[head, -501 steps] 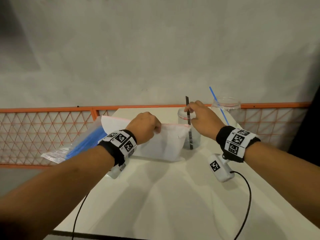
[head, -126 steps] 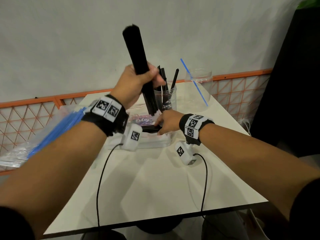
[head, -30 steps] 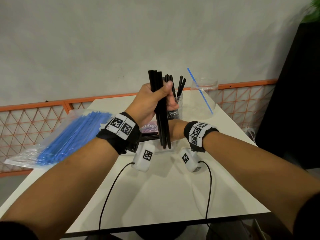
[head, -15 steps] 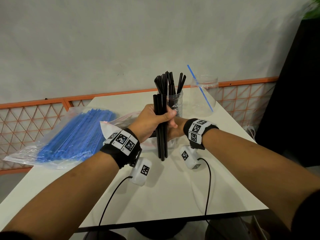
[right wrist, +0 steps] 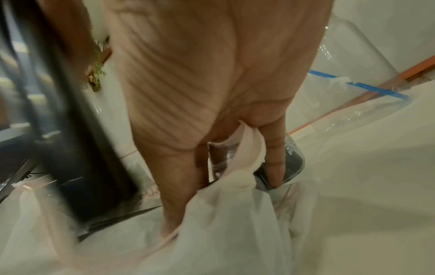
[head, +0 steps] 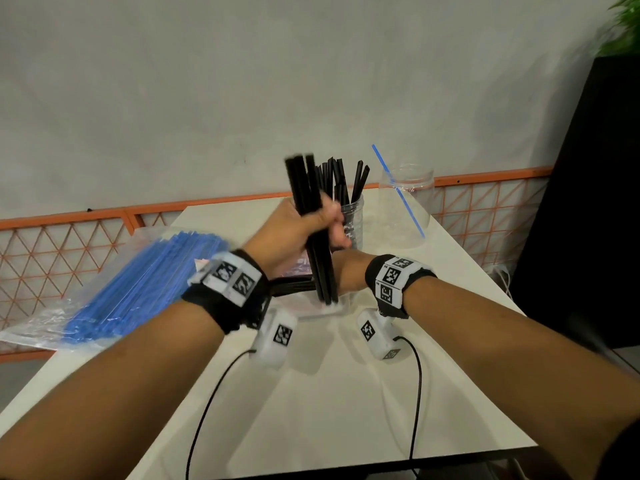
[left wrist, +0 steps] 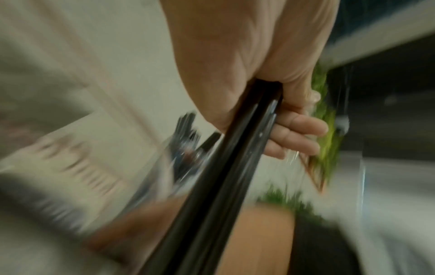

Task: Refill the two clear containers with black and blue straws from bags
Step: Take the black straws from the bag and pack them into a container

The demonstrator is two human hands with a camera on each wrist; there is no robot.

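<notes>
The left hand (head: 298, 230) grips a near-upright bundle of black straws (head: 313, 230), raised higher than before, beside the black-straw container (head: 353, 220). The right hand (right wrist: 212, 93) pinches the bag (right wrist: 235, 214) below it.

Black straws (head: 313, 216) bundled upright in left hand (head: 294, 230); near clear container (head: 353, 220) holds more (black), far container (head: 407, 202) one blue straw (head: 398, 192); blue-straw bag (head: 138, 282) flat on bench (head: 311, 393).

white table (head: 325, 403), orange lattice fence (head: 48, 251), green plant (head: 623, 26)

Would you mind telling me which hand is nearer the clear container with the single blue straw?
Right. The right hand lies low beside the table's white bag, below-left of that container; the left hand, gripping black straws, is further left.
</notes>
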